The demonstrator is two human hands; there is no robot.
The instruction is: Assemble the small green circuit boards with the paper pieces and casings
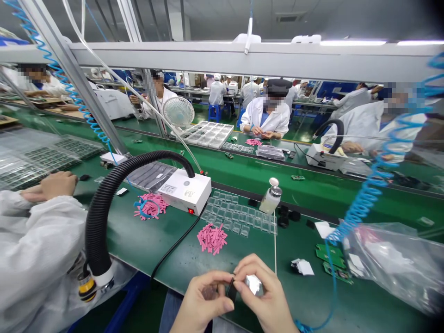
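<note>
My left hand (204,298) and my right hand (265,293) meet at the near edge of the green bench. Between the fingertips of both is a small dark flat piece (231,290), held edge-on; its exact kind does not show. A shiny silver piece (255,285) lies against the curled fingers of my right hand, and I cannot tell whether it joins the dark one. Beyond my hands lies a pile of pink strips (212,238). Clear plastic pieces (239,215) stand in rows behind it. A pump bottle (271,196) is to their right.
A white box (189,189) with a black corrugated hose (100,208) stands left. Right are green circuit boards (329,255), a plastic bag (391,263) and a coiled blue air hose (367,194). A co-worker's sleeve (41,249) is at left; other people sit across.
</note>
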